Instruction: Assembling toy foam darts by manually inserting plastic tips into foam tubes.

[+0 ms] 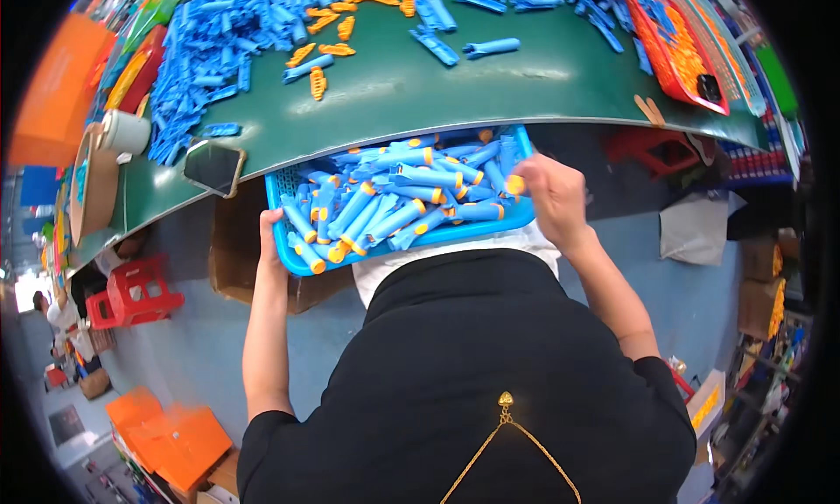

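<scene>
A blue plastic basket (411, 243) sits against my lap, tucked partly under the table's near edge. It is heaped with blue plastic tubes (404, 220) that have orange end caps. My left hand (272, 235) is closed around the basket's left rim, its thumb uppermost. At the basket's right end my right hand (557, 198) is pinched on an orange-ended piece (515, 185); only its round orange end shows clearly, and the rest is hidden or blurred.
On the green table (385, 88) lie a large pile of blue parts (232, 45), loose orange clips (318, 82) and a phone (214, 167). A red basket (674, 58) of orange parts stands at the right. Below are a cardboard box (241, 259) and a red stool (140, 290).
</scene>
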Demonstrator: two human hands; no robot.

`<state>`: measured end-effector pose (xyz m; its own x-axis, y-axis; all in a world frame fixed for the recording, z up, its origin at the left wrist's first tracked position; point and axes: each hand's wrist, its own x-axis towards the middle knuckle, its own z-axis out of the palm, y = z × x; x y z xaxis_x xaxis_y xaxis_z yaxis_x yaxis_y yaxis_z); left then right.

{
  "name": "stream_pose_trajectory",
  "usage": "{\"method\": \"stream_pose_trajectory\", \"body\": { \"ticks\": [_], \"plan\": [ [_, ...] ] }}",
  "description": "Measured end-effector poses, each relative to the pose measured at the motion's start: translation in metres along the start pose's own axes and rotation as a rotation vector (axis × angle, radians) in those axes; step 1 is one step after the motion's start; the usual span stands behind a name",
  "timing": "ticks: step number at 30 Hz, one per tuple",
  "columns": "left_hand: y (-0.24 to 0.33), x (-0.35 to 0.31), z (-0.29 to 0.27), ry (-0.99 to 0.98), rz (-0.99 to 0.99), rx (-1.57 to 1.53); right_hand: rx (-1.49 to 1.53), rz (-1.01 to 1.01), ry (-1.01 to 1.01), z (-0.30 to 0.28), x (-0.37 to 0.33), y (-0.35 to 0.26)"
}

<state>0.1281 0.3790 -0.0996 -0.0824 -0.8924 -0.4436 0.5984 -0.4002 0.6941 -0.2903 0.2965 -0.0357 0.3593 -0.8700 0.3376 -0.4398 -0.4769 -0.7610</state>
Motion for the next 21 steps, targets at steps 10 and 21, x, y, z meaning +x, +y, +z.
{"method": "stream_pose_trajectory", "body": {
  "ticks": [10, 21],
  "plan": [
    [0.007, -0.137, -0.120, 0.359, 0.129, -0.136, 0.073, -0.577, -0.275, 0.126, 0.075, -0.067],
    [-0.004, -0.174, -0.258, 1.186, 0.156, 0.279, 0.164, 0.049, -0.638, 0.124, 0.048, 0.011]
  ]
}}
